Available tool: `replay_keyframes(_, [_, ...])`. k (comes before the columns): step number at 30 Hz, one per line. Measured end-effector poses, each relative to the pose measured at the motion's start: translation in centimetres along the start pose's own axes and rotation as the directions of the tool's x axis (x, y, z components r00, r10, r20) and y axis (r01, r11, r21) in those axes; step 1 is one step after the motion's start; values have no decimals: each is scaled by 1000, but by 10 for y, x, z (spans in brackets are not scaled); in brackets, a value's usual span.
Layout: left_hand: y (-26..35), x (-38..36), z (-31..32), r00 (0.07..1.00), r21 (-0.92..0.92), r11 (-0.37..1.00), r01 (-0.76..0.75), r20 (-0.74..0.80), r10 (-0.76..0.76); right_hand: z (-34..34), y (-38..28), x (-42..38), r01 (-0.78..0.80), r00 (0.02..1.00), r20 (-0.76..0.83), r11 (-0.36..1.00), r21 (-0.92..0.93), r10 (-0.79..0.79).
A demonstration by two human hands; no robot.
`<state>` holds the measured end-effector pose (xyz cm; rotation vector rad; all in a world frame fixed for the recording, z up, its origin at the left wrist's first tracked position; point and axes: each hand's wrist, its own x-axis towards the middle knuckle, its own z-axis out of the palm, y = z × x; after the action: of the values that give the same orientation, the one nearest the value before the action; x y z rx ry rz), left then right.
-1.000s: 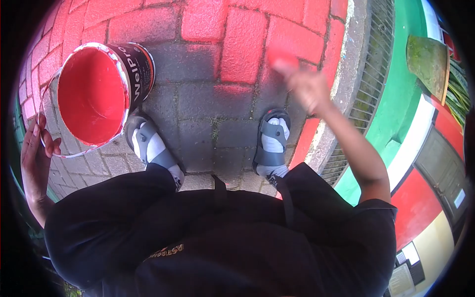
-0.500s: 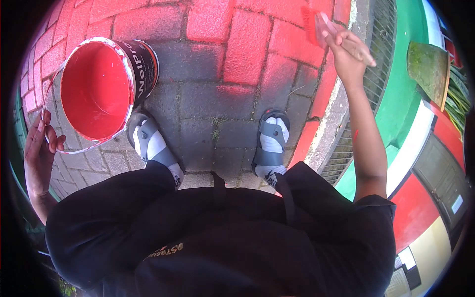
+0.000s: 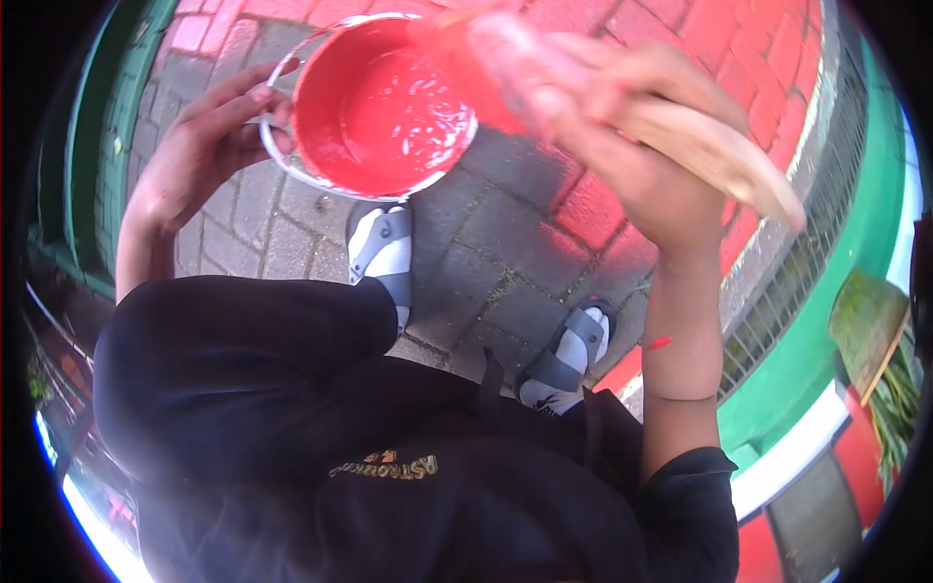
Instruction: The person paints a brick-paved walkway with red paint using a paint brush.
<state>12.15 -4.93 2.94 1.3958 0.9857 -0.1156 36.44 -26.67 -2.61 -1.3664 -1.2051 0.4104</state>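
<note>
My left hand (image 3: 209, 136) is closed round the wire handle of a paint bucket (image 3: 319, 107) at the upper left. Red paint (image 3: 413, 121) with bright ripples lies inside, and red smears coat the inner wall. In my right hand (image 3: 661, 180) is a paintbrush (image 3: 724, 151), its pale wooden handle pointing back toward the lower right. Its red bristle end is smeared by motion and overlaps the bucket's right rim. A red paint spot marks my right forearm.
Grey paving bricks (image 3: 437, 262) lie around my sandalled feet (image 3: 384, 243). Wet red bricks (image 3: 768, 49) spread ahead and right. Along the right run a pale kerb, a drain grate (image 3: 812, 262) and a green ledge (image 3: 826, 335). A green railing (image 3: 92, 165) stands at the left.
My right hand has brought the brush from the red bricks at the upper right over to the bucket. The bucket, held by its handle, appears larger and further up and right in view.
</note>
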Motion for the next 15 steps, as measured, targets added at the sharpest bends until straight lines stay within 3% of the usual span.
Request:
replay_keyframes(1, [-1,-3,2,1000,-28,1000,-1,6,2,14,-5,11,-32,999,31,999,-43,34])
replay_keyframes(4, [-12,-14,-5,1000,-127,992,-2,31,6,43,5,38,66,990,128,994,-88,-54])
replay_keyframes(5, [-15,-20,-4,999,-196,980,30,44,-22,49,0,43,18,997,67,997,81,-24])
replay_keyframes(6, [-18,-26,-3,997,-265,962,62,59,-49,46,0,56,30,996,78,995,93,-38])
replay_keyframes(7, [-23,-32,-5,995,-296,953,69,91,-43,36,5,73,130,932,316,977,168,-179])
replay_keyframes(8, [-33,-38,-8,994,-309,949,66,107,-34,36,8,84,204,790,523,942,266,-319])
replay_keyframes(9, [-34,-46,-5,996,-321,946,48,85,-22,74,-12,59,-83,977,200,996,12,79])
replay_keyframes(11, [-40,-62,-3,999,-344,939,23,41,-9,85,3,62,-47,958,282,999,16,41])
replay_keyframes(15, [-47,-79,-13,991,-381,924,35,134,18,108,21,61,-18,890,453,996,-89,56])
